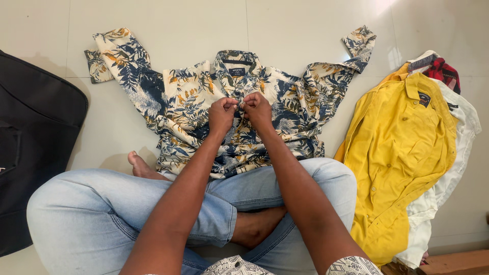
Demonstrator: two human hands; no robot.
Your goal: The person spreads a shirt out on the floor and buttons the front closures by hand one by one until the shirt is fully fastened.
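Note:
A leaf-patterned shirt (pixel 183 94) in cream, navy and mustard lies spread face up on the tiled floor, sleeves stretched out to both sides, collar at the far end. My left hand (pixel 222 114) and my right hand (pixel 257 108) meet at the front placket just below the collar, each pinching the shirt's fabric edge with fingers closed. The spot between the fingertips is too small to make out. My crossed legs in light blue jeans (pixel 91 214) sit just before the shirt's hem.
A pile of shirts lies to the right: a yellow shirt (pixel 402 153) on top, a white one (pixel 458 153) beneath, a red checked one (pixel 443 71) at the far end. A black bag (pixel 35 132) lies at the left. A wooden edge (pixel 453 262) shows at bottom right.

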